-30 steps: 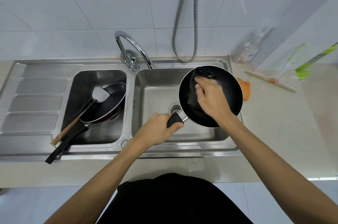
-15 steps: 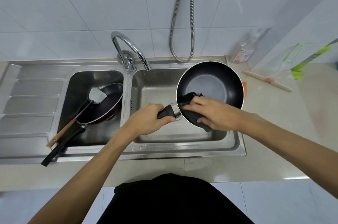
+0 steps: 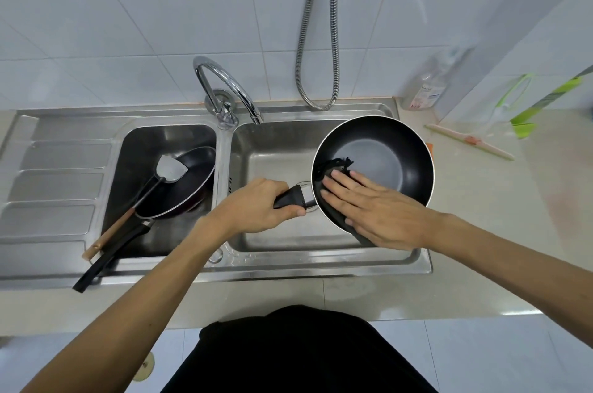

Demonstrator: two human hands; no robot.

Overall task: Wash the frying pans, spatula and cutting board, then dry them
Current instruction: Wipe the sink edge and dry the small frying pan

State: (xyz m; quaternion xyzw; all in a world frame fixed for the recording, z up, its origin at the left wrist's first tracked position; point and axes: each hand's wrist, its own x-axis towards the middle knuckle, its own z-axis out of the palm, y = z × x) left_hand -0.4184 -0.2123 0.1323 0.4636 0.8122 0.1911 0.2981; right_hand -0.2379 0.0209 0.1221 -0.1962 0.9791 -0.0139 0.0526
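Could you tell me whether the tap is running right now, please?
Off, as far as shown: no stream falls from the tap, and the right basin below its spout shows no splash.

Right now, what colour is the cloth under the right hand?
Black cloth, pressed inside the frying pan by the right hand; the head view shows it.

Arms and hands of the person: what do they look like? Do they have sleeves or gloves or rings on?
The left arm and the right arm are bare, with no sleeves in view. The left hand and the right hand wear no gloves, and no ring, watch or bracelet shows. Low in the picture is the person's black clothing.
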